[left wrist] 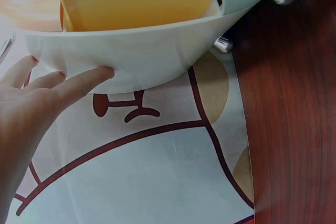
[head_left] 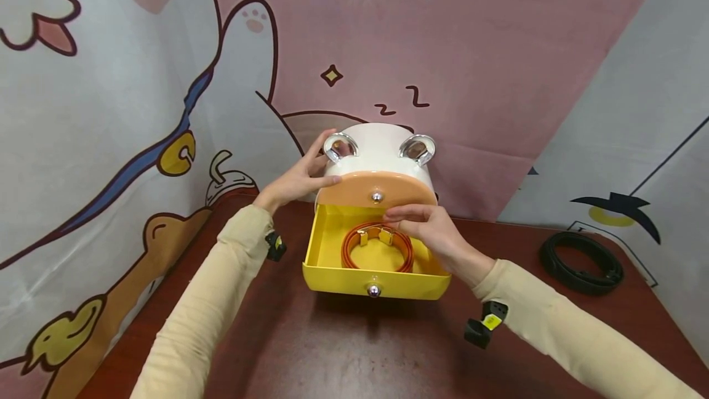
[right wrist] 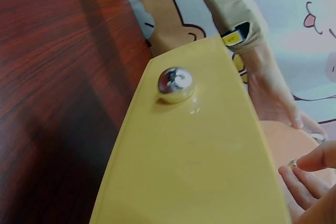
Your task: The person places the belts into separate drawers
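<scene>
A small white drawer box [head_left: 382, 143] with two silver ear-like rings stands on the table. Its yellow lower drawer [head_left: 327, 276] is pulled out, while the peach upper drawer [head_left: 354, 188] is in. Inside the yellow drawer lies a coiled orange belt [head_left: 347, 257] with a gold-coloured buckle. My left hand [head_left: 299, 178] rests on the box's left side; in the left wrist view, its extended fingertips touch the white wall [left wrist: 147, 56]. Over the drawer's right part, my right hand [head_left: 429, 229] has its loosely bent fingers just above the belt, holding nothing visible.
A coiled black belt [head_left: 581, 263] lies at the right on the dark red wooden table [head_left: 266, 337]. A cartoon-printed cloth [head_left: 471, 66] hangs behind the box and along the sides. A silver knob [right wrist: 176, 83] sticks out from the yellow drawer's front.
</scene>
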A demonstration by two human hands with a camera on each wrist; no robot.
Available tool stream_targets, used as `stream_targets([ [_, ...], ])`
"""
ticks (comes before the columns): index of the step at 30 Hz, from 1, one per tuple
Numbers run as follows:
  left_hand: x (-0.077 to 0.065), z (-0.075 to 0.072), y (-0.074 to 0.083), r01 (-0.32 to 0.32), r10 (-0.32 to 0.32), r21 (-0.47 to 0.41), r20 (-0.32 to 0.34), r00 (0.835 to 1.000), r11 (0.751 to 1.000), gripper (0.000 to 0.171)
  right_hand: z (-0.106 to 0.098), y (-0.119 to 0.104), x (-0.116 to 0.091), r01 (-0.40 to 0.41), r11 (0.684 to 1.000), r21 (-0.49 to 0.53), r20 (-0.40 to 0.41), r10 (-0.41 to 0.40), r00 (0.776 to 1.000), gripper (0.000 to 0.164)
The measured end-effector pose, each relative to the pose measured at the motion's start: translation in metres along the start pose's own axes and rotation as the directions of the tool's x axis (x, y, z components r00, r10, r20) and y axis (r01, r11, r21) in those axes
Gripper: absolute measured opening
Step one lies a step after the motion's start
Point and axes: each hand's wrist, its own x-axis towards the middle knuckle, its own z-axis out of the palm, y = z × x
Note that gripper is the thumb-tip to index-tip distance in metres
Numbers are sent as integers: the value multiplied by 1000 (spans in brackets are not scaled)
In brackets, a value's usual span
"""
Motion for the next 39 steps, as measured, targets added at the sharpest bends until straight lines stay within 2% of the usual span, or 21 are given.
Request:
stream_targets([
  [3, 0, 0, -1, -4, 4, -2, 3, 1000, 1000, 90, -1, -3, -4, 17, 999, 43, 9, -18, 1000, 32],
  [10, 10, -7, -23, -3, 3, -11, 2, 1000, 1000, 93, 1, -7, -12, 34, 995, 90, 31, -37, 999, 30],
  [13, 11, -8, -27, -3, 3, -14, 1, 1000, 1000, 93, 2, -9, -15, 38, 994, 103, 38, -42, 998, 31],
  [25, 11, -9, -26, -6, 6, 12, -7, 1000, 1000, 92, 1, -11, -29, 43, 993, 108, 91, -53, 994, 29],
  [34, 11, -9, -27, 9, -9, 15, -13, 1000, 1000, 93, 1, -9, -40, 51, 998, 23, 145, -54, 988, 30],
  [39, 10, -8, -25, 11, -11, 22, -26, 1000, 1000, 92, 2, -7, -46, 58, 998, 15, 177, -60, 982, 30],
])
